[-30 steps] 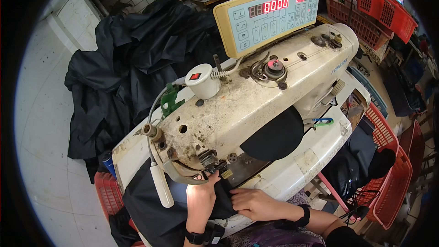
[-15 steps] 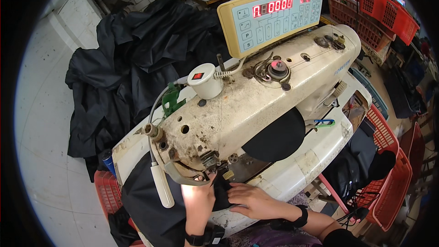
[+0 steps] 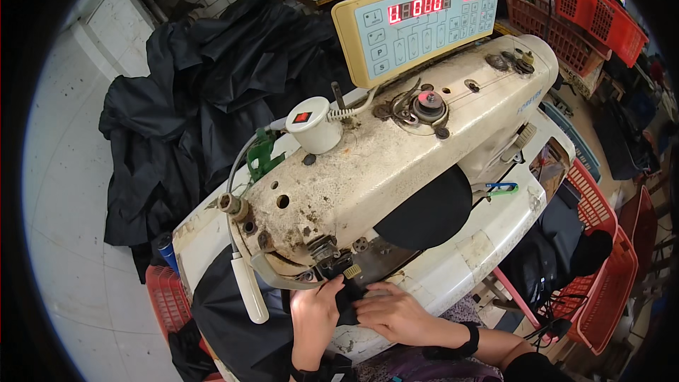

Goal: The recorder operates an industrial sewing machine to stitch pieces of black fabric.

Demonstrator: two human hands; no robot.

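Observation:
My left hand (image 3: 315, 318) is at the sewing end of a white sewing machine (image 3: 368, 184), its fingertips close to the presser foot and partly hidden by the machine head. Black fabric (image 3: 237, 322) spreads under and left of this hand, and its fingers are closed on the cloth. Just to the right, my right hand (image 3: 397, 317) rests with bent fingers on the fabric's right edge, thumb tucked low. The needle itself is hidden. A round black piece (image 3: 428, 209) leans under the machine's arm.
A large heap of black fabric (image 3: 212, 78) lies behind the machine. A lit control panel (image 3: 417, 25) stands on top. Green-and-blue-handled snips (image 3: 498, 189) lie right of the arm. Red baskets (image 3: 594, 297) stand at the right, another red basket (image 3: 167, 301) at the left.
My left hand has shifted slightly right, its fingers now showing more beside the presser foot. My right hand's fingers have bent and drawn in a little. The panel's lit display has changed.

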